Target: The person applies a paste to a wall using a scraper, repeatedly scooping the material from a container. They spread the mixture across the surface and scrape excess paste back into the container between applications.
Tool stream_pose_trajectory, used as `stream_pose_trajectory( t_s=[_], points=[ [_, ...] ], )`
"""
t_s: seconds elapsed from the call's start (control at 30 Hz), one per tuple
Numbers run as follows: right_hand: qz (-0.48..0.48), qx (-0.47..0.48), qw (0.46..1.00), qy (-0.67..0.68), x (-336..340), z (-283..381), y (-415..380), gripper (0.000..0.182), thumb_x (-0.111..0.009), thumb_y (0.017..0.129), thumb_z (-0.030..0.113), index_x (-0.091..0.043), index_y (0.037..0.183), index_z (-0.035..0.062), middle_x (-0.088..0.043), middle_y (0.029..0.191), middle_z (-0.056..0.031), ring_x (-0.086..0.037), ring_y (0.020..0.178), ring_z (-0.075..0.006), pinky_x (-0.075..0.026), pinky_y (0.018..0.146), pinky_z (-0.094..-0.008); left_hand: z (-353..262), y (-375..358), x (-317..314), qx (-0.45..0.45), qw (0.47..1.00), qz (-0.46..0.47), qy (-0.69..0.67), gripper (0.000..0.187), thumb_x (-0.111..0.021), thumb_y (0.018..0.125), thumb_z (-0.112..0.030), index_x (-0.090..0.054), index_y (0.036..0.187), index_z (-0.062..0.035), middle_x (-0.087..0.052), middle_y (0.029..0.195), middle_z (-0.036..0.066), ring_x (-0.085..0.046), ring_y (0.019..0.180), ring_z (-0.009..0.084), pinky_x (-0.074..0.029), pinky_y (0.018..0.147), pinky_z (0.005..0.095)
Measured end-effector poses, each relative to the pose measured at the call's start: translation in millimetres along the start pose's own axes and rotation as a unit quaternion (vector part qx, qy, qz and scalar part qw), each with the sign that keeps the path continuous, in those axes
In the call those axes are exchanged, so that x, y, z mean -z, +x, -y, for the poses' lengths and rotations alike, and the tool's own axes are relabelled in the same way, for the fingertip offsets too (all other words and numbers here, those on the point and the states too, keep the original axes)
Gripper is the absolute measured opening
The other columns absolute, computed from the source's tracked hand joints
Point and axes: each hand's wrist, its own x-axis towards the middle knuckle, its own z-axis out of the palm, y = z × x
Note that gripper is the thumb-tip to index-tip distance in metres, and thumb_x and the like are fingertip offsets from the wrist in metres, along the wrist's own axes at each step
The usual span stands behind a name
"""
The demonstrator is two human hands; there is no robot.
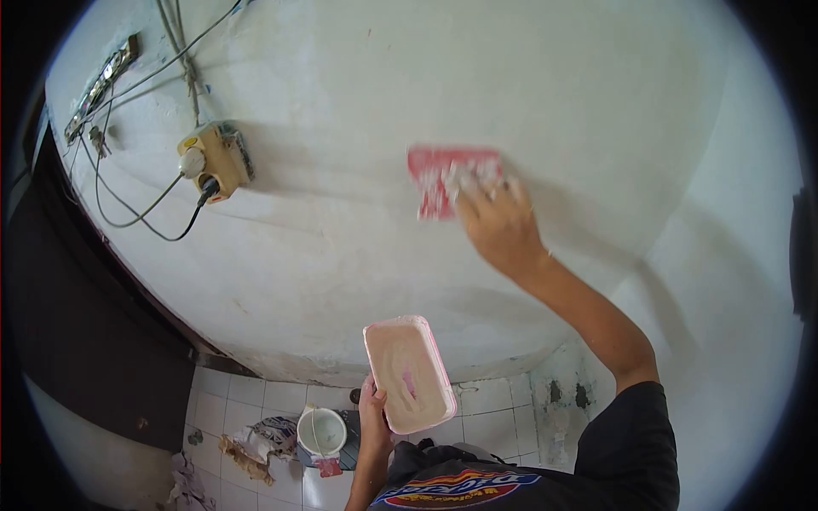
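Against the pale wall, my right hand grips a red scraper smeared with white paste, its flat blade at the wall. Lower down, my left hand holds a pink rectangular tray by its left side, thumb over the rim. Beige-white paste coats the inside of the tray, with a pink patch showing near its middle.
Sockets with plugged cables hang on the wall at upper left. Below them is a dark door. A white bucket, a red scraper piece and crumpled cloths are on the tiled floor.
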Motion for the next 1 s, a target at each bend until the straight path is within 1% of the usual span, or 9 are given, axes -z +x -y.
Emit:
stream_pose_trajectory(
  t_s=[0.1,0.33,0.4,0.47,0.6,0.73,0.83,0.87,1.0],
  points=[
    [0.046,0.002,0.996,0.075,11,10,-8,0.03,-0.06,0.079,0.01,-0.068,0.107,0.0047,-0.066,0.103,-0.006,-0.059,0.089,-0.0201,-0.044,0.075,-0.0375,-5,-10,4,-0.012,1.0,-0.001,0.002,0.066,-0.056,0.088,-0.031,-0.035,0.141,0.0036,-0.051,0.13,0.014,-0.053,0.119,0.0219,-0.046,0.098,0.0349],
    [-0.071,-0.082,0.992,-0.06,19,-41,91,0.033,-0.059,0.081,0.011,-0.067,0.112,0.005,-0.067,0.105,-0.0062,-0.058,0.095,-0.0208,-0.043,0.077,-0.0392,-13,-30,8,0.005,1.0,-0.008,-0.007,0.065,-0.055,0.089,-0.031,-0.034,0.14,0.0046,-0.052,0.127,0.015,-0.055,0.116,0.0225,-0.046,0.099,0.0353],
    [-0.017,-0.056,0.99,-0.127,11,-15,70,0.034,-0.059,0.081,0.011,-0.066,0.113,0.0055,-0.067,0.107,-0.0065,-0.059,0.095,-0.0203,-0.043,0.079,-0.0404,-10,-25,16,0.009,1.0,0.003,-0.012,0.065,-0.055,0.09,-0.031,-0.035,0.14,0.0046,-0.053,0.127,0.015,-0.056,0.116,0.0226,-0.046,0.098,0.0352],
    [0.013,-0.019,0.996,-0.085,8,18,32,0.034,-0.06,0.08,0.011,-0.066,0.113,0.0049,-0.067,0.109,-0.0069,-0.058,0.095,-0.0201,-0.043,0.081,-0.041,-13,-24,21,0.015,1.0,-0.003,-0.014,0.065,-0.055,0.09,-0.032,-0.035,0.14,0.0046,-0.053,0.126,0.015,-0.056,0.115,0.0226,-0.047,0.098,0.0352],
    [0.081,-0.042,0.995,0.03,16,42,4,0.034,-0.06,0.08,0.011,-0.067,0.113,0.0066,-0.067,0.108,-0.0051,-0.058,0.096,-0.0219,-0.043,0.081,-0.0421,-27,-14,45,0.03,0.999,0.03,-0.005,0.066,-0.055,0.091,-0.032,-0.033,0.141,0.0044,-0.052,0.128,0.016,-0.055,0.117,0.0231,-0.047,0.098,0.0355],
    [0.006,-0.145,0.986,-0.087,43,-12,87,0.034,-0.058,0.083,0.011,-0.066,0.115,0.009,-0.068,0.107,-0.0028,-0.058,0.098,-0.0257,-0.042,0.08,-0.0418,-51,4,60,0.046,0.996,0.067,0.023,0.067,-0.055,0.091,-0.032,-0.031,0.142,0.0037,-0.05,0.13,0.016,-0.055,0.116,0.0231,-0.046,0.098,0.0353],
    [-0.046,-0.126,0.988,-0.083,30,-21,126,0.033,-0.057,0.084,0.01,-0.066,0.115,0.0084,-0.068,0.108,-0.0036,-0.059,0.099,-0.0265,-0.042,0.081,-0.0418,-61,15,77,0.03,0.996,0.075,0.03,0.069,-0.056,0.09,-0.035,-0.032,0.142,0.0035,-0.049,0.13,0.016,-0.054,0.117,0.0229,-0.046,0.097,0.0351],
    [-0.044,-0.103,0.985,-0.133,20,-5,118,0.034,-0.057,0.084,0.01,-0.066,0.116,0.0083,-0.067,0.112,-0.0051,-0.059,0.1,-0.0258,-0.043,0.081,-0.0417,-66,21,82,0.031,0.996,0.08,0.034,0.069,-0.056,0.09,-0.035,-0.032,0.142,0.0035,-0.049,0.13,0.016,-0.054,0.117,0.0229,-0.046,0.097,0.0351],
    [0.049,-0.059,0.994,-0.078,0,75,47,0.034,-0.058,0.083,0.011,-0.065,0.116,0.0061,-0.064,0.119,-0.0066,-0.058,0.1,-0.0212,-0.044,0.081,-0.0406,-77,30,102,0.052,0.995,0.082,0.024,0.076,-0.061,0.088,-0.041,-0.032,0.142,0.0033,-0.05,0.13,0.015,-0.053,0.118,0.0232,-0.046,0.097,0.0355]
  ],
)
